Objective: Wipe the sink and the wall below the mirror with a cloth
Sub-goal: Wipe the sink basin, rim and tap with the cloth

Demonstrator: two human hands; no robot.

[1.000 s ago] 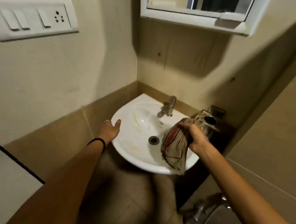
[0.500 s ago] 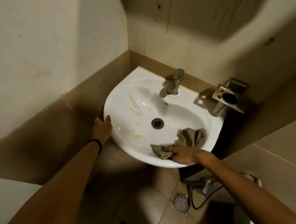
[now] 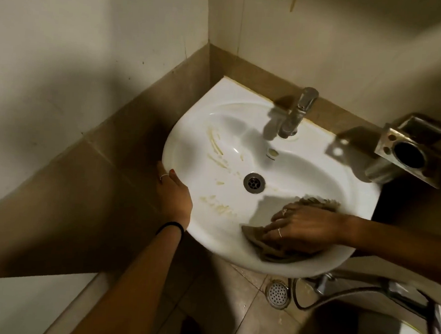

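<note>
— So, how far along?
— Just starting. Left hand [image 3: 174,193] flat on the sink [image 3: 273,258] rim, holding nothing. Yellow smears [image 3: 217,146] left of the drain [image 3: 254,182]. Right hand [image 3: 302,230] pressing the cloth [image 3: 268,249] flat on the near side.
— And the wall [image 3: 350,45]?
— Not wiped yet, probably.

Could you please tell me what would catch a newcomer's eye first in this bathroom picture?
First the white sink in the corner, with yellowish smears on its left side. At its near right rim, the right hand presses a brown cloth flat, while the left hand rests on the left edge.
</note>
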